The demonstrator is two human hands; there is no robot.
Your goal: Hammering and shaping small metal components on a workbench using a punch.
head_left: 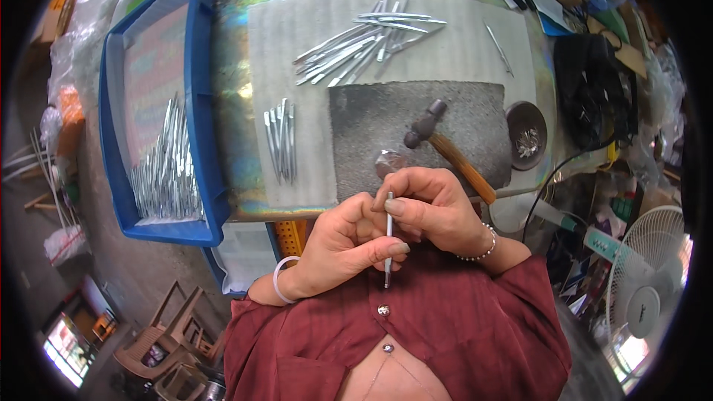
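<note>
Between both hands, close to my chest, is a thin silvery metal rod [389, 226], upright in the picture with its darker end toward me. My left hand [355, 234] is closed on its lower part, thumb lying across it. The thumb and fingertips of my right hand [434, 204] pinch its top. Just beyond my fingers, a hammer [462, 165] with a wooden handle lies on a dark grey slab [364, 119]. Also on the slab is a small round shiny piece [389, 161], partly hidden by my right hand.
Similar rods lie in a loose pile [349, 48], a small row [280, 141] and a blue tray [212, 126] at left. A white foam sheet [297, 22] covers the bench. At right are a dark bowl [518, 111] of small metal bits, a single thin rod [499, 48] and a fan [645, 282].
</note>
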